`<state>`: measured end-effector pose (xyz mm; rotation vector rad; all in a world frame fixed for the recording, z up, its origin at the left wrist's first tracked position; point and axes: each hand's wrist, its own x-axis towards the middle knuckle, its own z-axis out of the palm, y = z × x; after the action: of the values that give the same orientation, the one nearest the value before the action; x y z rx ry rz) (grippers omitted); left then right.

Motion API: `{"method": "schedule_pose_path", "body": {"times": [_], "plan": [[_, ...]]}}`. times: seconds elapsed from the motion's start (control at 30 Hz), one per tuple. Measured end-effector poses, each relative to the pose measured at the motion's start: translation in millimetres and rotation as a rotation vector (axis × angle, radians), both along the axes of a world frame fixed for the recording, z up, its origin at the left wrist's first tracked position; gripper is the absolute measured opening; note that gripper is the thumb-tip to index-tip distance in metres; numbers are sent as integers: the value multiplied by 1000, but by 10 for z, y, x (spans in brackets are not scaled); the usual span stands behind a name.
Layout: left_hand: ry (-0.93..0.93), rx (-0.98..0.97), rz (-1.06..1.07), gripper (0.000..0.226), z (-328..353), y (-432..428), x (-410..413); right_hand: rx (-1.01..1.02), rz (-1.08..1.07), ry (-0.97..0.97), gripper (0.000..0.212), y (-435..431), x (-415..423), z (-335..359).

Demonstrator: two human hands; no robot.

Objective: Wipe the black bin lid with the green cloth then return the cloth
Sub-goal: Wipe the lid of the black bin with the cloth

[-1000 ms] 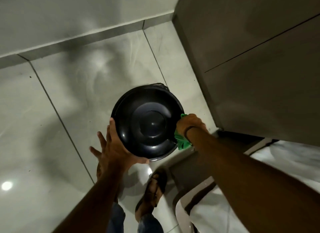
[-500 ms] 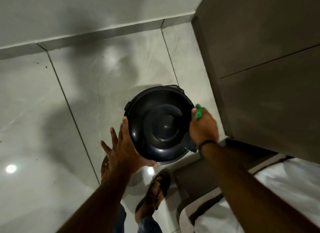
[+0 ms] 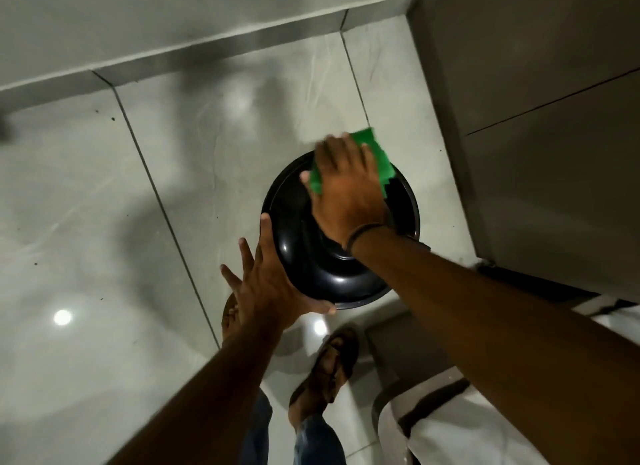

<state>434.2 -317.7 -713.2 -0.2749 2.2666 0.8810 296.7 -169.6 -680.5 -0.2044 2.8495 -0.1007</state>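
Observation:
The round black bin lid (image 3: 304, 257) sits on the bin on the tiled floor, seen from above. My right hand (image 3: 346, 194) lies flat on the far part of the lid and presses the green cloth (image 3: 375, 153) against it; the cloth sticks out beyond my fingers at the lid's far rim. My left hand (image 3: 266, 284) braces the lid's near-left rim, fingers spread along the side and thumb under the near edge. My right hand and forearm hide the lid's centre and right side.
A grey cabinet (image 3: 540, 101) stands close on the right of the bin. The wall and skirting (image 3: 173, 59) run along the far side. My sandalled foot (image 3: 332, 364) is just below the bin. A white cloth-covered object (image 3: 450, 430) fills the bottom right corner.
My right hand with the green cloth moved from the lid's right rim up onto the far top of the lid. My left hand stayed on the near-left rim.

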Motion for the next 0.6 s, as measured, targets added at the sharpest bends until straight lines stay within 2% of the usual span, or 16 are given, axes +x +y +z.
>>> {"method": "schedule_pose_path", "body": {"times": [0.13,0.2,0.27,0.33,0.4,0.5,0.6], "plan": [[-64,-56,8,196,47,39,-38,53,305,-36,65,-357,213,-38],[-105,-84,-31,187,59,45,-49,77,411,-17,66,-435,408,-87],[-120,-90,-50,176,50,28,-22,63,462,21,66,-399,638,-151],[-46,-104,-35,159,36,21,18,0,467,68,68,-251,946,-198],[21,-85,5,160,34,49,22,-30,468,54,71,28,1312,-215],[7,-41,62,187,71,66,-12,-43,349,63,78,576,1676,-201],[27,9,53,194,74,39,-1,-42,-52,55,78,1089,1474,-151]]}}
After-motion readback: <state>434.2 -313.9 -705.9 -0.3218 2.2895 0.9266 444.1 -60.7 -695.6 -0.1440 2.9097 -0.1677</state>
